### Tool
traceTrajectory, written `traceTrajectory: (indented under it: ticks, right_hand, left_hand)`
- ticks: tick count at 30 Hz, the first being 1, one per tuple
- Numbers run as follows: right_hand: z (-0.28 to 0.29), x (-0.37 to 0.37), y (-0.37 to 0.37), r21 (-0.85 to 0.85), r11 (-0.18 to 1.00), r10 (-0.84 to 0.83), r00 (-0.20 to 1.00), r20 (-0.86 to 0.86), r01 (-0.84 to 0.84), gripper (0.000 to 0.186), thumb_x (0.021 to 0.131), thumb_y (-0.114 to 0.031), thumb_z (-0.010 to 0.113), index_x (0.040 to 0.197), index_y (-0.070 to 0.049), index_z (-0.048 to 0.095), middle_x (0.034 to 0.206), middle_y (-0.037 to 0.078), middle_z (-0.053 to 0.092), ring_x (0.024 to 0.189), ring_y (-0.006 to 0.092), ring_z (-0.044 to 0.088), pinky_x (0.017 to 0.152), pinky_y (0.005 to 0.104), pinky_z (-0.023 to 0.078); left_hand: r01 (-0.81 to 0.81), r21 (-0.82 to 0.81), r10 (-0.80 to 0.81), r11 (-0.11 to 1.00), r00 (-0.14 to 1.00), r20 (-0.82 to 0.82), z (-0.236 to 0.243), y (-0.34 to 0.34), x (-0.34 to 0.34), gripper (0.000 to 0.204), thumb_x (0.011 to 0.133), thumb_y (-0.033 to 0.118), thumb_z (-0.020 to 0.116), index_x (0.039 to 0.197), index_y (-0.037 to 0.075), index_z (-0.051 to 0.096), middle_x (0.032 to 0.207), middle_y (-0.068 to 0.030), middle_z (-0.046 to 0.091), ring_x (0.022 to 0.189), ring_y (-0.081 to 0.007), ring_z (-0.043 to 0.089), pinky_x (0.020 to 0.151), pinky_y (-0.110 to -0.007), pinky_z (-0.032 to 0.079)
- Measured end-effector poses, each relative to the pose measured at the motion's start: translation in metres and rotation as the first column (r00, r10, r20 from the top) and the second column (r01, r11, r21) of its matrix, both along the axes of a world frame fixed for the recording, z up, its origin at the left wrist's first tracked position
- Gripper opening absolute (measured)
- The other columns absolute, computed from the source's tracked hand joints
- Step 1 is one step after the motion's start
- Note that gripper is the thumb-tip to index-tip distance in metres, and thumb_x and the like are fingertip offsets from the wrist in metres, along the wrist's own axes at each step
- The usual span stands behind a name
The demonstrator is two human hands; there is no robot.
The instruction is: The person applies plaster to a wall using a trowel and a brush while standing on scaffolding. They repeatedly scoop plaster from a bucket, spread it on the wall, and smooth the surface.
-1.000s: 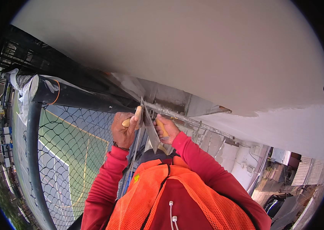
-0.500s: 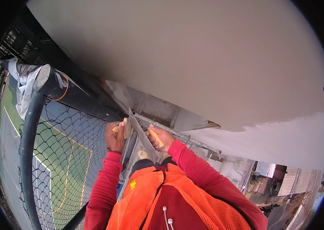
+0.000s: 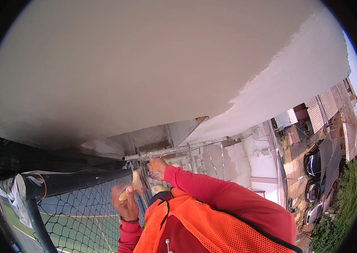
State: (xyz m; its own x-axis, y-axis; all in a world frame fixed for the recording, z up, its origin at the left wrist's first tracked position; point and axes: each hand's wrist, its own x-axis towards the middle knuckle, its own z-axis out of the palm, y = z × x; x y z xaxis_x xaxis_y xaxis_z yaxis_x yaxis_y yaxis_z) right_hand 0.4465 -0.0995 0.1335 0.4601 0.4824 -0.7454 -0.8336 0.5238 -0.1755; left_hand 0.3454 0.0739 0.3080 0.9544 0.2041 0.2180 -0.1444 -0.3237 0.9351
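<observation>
My left hand (image 3: 125, 203) is closed round a plastering trowel (image 3: 136, 183) with a pale wooden handle. It is beside the chain-link fence, low in the view. My right hand (image 3: 159, 165) grips a second plastering trowel (image 3: 153, 168) by its yellowish wooden handle, just ahead and to the right of the left one. The blades of both tools are mostly hidden or seen edge-on. Ahead of both hands spreads a large wall surface (image 3: 157, 67), coated grey-brown, with a paler area (image 3: 296, 67) along a ragged edge at the right. Neither hand touches this surface.
A black pipe rail (image 3: 77, 182) tops the chain-link fence (image 3: 79, 211) at left, with a sports court (image 3: 13, 223) beyond. Scaffold tubes (image 3: 182, 148) run below the wall. Far below at right are parked cars (image 3: 313, 189), corrugated roofs (image 3: 320, 110) and bushes (image 3: 332, 230).
The view has turned, so the wall fills more of the top and the fence sits lower. My hands are lower in view; the right trowel's long blade, plain before, is hardly visible now.
</observation>
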Motion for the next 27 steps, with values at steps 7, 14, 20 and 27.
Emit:
traceTrajectory:
  ticks: [7, 14, 20, 27]
  right_hand:
    - [0.004, -0.010, -0.015, -0.041, 0.998, -0.057, 0.998, 0.008, 0.057, 0.045, 0.106, -0.055, 0.055, 0.092, -0.012, 0.054, 0.067, -0.002, 0.051, 0.051, 0.0125, 0.048, 0.048, 0.0289, 0.043]
    - [-0.027, 0.005, -0.092, -0.376, 0.866, -0.341, 0.939, 0.035, 0.329, 0.037, 0.104, -0.047, 0.064, 0.095, -0.013, 0.054, 0.072, 0.001, 0.054, 0.057, 0.0166, 0.055, 0.051, 0.0349, 0.049]
    - [0.007, -0.001, -0.180, -0.406, 0.634, -0.554, 0.752, 0.356, 0.659, 0.034, 0.104, -0.044, 0.065, 0.104, -0.011, 0.054, 0.076, 0.002, 0.057, 0.059, 0.0171, 0.058, 0.051, 0.0344, 0.051]
    - [0.019, 0.028, -0.290, -0.405, 0.322, -0.732, 0.497, 0.466, 0.856, 0.034, 0.103, -0.043, 0.066, 0.099, -0.011, 0.055, 0.073, 0.000, 0.054, 0.056, 0.0118, 0.052, 0.048, 0.0305, 0.046]
  left_hand:
    - [0.063, -0.115, -0.073, 0.991, 0.994, -0.080, -0.016, -0.012, 0.036, 0.028, 0.107, 0.026, 0.065, 0.098, -0.001, 0.067, 0.097, -0.0090, 0.064, 0.085, -0.0178, 0.062, 0.068, -0.031, 0.054]
    - [0.198, -0.223, -0.214, 0.954, 0.976, -0.048, -0.005, -0.019, 0.055, 0.030, 0.107, 0.027, 0.065, 0.102, -0.002, 0.064, 0.104, -0.0089, 0.061, 0.087, -0.0138, 0.063, 0.063, -0.026, 0.059]
    - [0.036, 0.002, -0.035, 0.999, 0.982, -0.184, -0.060, 0.024, 0.063, 0.033, 0.106, 0.033, 0.068, 0.104, 0.000, 0.063, 0.099, -0.0058, 0.063, 0.082, -0.0117, 0.062, 0.063, -0.026, 0.058]
    - [-0.008, 0.299, 0.171, 0.954, 0.835, -0.524, -0.132, 0.097, 0.021, 0.038, 0.099, 0.040, 0.076, 0.095, 0.004, 0.065, 0.075, -0.0037, 0.064, 0.064, -0.0123, 0.062, 0.055, -0.028, 0.055]
